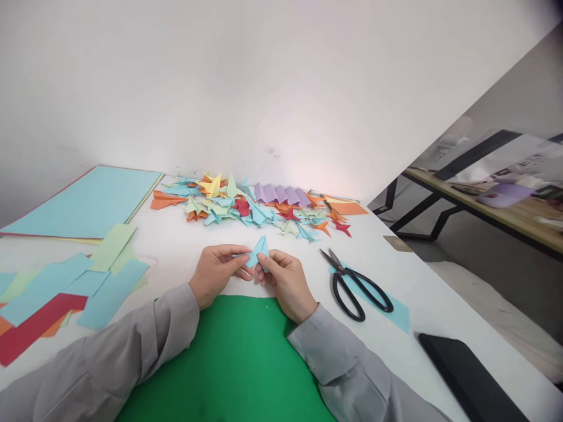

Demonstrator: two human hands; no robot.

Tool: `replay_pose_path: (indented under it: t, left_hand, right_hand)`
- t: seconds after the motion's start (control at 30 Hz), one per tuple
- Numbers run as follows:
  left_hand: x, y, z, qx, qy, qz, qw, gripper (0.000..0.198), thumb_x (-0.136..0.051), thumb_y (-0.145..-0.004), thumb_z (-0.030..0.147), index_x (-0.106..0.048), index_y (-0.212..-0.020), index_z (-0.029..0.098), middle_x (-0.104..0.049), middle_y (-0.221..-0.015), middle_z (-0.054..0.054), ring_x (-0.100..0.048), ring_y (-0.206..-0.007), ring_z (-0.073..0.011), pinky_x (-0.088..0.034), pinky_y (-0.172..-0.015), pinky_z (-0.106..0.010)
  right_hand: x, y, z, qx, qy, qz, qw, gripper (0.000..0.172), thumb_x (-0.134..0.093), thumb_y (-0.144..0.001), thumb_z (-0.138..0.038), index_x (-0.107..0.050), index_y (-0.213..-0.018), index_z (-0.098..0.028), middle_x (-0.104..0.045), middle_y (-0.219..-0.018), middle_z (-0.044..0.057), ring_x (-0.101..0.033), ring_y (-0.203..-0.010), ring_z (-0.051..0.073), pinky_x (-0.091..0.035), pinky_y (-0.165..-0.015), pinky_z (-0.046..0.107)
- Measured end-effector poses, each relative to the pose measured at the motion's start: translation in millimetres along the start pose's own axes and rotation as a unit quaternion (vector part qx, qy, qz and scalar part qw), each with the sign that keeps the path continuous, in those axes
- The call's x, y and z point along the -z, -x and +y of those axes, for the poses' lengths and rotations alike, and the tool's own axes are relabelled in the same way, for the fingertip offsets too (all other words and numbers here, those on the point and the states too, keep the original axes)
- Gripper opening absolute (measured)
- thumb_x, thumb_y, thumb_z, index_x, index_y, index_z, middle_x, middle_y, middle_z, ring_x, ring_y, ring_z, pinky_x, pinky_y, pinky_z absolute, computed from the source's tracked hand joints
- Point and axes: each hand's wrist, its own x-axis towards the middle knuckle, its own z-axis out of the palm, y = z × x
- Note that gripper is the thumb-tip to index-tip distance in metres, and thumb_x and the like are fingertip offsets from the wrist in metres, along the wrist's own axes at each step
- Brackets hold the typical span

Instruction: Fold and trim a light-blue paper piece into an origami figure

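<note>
A small piece of light blue folded paper (259,249) is held up between my two hands, its pointed tip upward. My left hand (220,268) pinches its left side between thumb and fingers. On the right side, my right hand (285,280) grips the same paper, the thumb pressed on its face. Part of the paper is hidden behind the fingers. Below the hands lies a green sheet (237,357) at the table's near edge. Beyond them is a heap of folded paper shapes (259,212) in blue, orange, yellow, green and red.
Black-handled scissors (352,284) lie partly open on a blue paper strip (398,313) to the right. A black flat object (468,375) is nearer me. Cut paper strips (114,293) and large coloured sheets (94,202) are on the left. A wall (264,88) stands behind.
</note>
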Motion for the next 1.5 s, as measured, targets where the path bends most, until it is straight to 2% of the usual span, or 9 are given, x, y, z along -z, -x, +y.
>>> replay_pose_path:
  t: [0.23, 0.43, 0.6, 0.67, 0.9, 1.07, 1.23, 1.5]
  left_hand:
    - [2.5, 1.0, 0.2, 0.002, -0.032, -0.02, 0.999, 0.032, -0.076, -0.061, 0.023, -0.066, -0.088, 0.009, -0.068, -0.056, -0.003, -0.064, -0.052, -0.0145, -0.056, -0.054, -0.027]
    - [3.2, 1.4, -2.3, -0.028, -0.053, -0.034, 0.998, 0.023, -0.073, -0.062, 0.019, -0.068, -0.083, 0.01, -0.064, -0.054, -0.001, -0.061, -0.048, -0.0124, -0.054, -0.05, -0.025]
    - [1.4, 1.7, -0.7, -0.042, -0.041, -0.015, 0.998, 0.013, -0.073, -0.059, 0.02, -0.068, -0.067, 0.011, -0.068, -0.091, -0.009, -0.06, -0.048, -0.0105, -0.054, -0.049, -0.028]
    - [0.8, 1.9, 0.3, -0.042, -0.039, -0.012, 0.998, 0.011, -0.073, -0.058, 0.019, -0.067, -0.062, 0.011, -0.067, -0.095, -0.009, -0.06, -0.046, -0.0099, -0.054, -0.049, -0.03]
    - [1.9, 1.6, -0.4, -0.031, 0.001, -0.024, 0.999, 0.008, -0.07, -0.059, 0.019, -0.067, -0.061, 0.011, -0.067, -0.092, -0.008, -0.061, -0.049, -0.0108, -0.053, -0.054, -0.03]
    - [2.6, 1.6, -1.2, -0.002, -0.027, -0.035, 0.999, 0.021, -0.072, -0.066, 0.027, -0.063, -0.076, 0.011, -0.062, -0.056, -0.001, -0.06, -0.051, -0.0122, -0.052, -0.057, -0.028]
    - [1.4, 1.3, -0.7, -0.005, -0.02, -0.024, 0.999, 0.032, -0.076, -0.062, 0.029, -0.053, -0.078, 0.014, -0.061, -0.063, 0.002, -0.062, -0.051, -0.012, -0.052, -0.053, -0.027]
    - [-0.2, 1.6, 1.7, -0.031, -0.045, -0.011, 0.998, 0.032, -0.077, -0.058, 0.025, -0.052, -0.075, 0.015, -0.062, -0.058, 0.001, -0.063, -0.053, -0.0132, -0.053, -0.054, -0.027]
  right_hand:
    - [-1.4, 0.2, -1.6, -0.004, -0.01, 0.005, 1.0, 0.025, -0.076, -0.065, -0.037, -0.064, -0.057, -0.016, -0.062, -0.053, -0.001, -0.052, -0.044, 0.009, -0.04, -0.042, 0.021]
    - [-3.6, 2.3, -4.8, -0.005, 0.003, 0.0, 1.0, 0.027, -0.077, -0.063, -0.038, -0.064, -0.056, -0.016, -0.061, -0.053, -0.001, -0.051, -0.045, 0.009, -0.041, -0.042, 0.021]
    - [-3.2, 2.3, -4.7, -0.007, 0.004, 0.0, 1.0, 0.025, -0.077, -0.063, -0.036, -0.064, -0.056, -0.016, -0.062, -0.053, 0.0, -0.051, -0.044, 0.009, -0.04, -0.042, 0.021]
    - [-3.2, 2.2, -4.6, -0.008, 0.004, 0.001, 1.0, 0.026, -0.077, -0.063, -0.037, -0.063, -0.056, -0.016, -0.062, -0.053, 0.0, -0.051, -0.044, 0.009, -0.04, -0.042, 0.021]
    - [-3.4, 2.3, -4.9, 0.004, 0.027, -0.012, 1.0, 0.023, -0.076, -0.065, -0.036, -0.065, -0.061, -0.016, -0.064, -0.054, 0.0, -0.053, -0.046, 0.01, -0.041, -0.045, 0.022]
    - [-4.5, 2.8, -7.1, 0.008, 0.02, -0.007, 1.0, 0.022, -0.077, -0.063, -0.034, -0.066, -0.06, -0.016, -0.063, -0.051, 0.0, -0.053, -0.045, 0.01, -0.042, -0.047, 0.023]
    - [-5.7, 3.1, -8.5, 0.004, 0.004, 0.006, 1.0, 0.023, -0.079, -0.061, -0.035, -0.065, -0.057, -0.016, -0.062, -0.05, -0.001, -0.051, -0.044, 0.01, -0.042, -0.045, 0.023]
    - [-4.2, 1.3, -4.9, 0.003, -0.001, 0.014, 1.0, 0.023, -0.077, -0.063, -0.035, -0.065, -0.058, -0.016, -0.061, -0.052, -0.001, -0.052, -0.046, 0.01, -0.042, -0.045, 0.023]
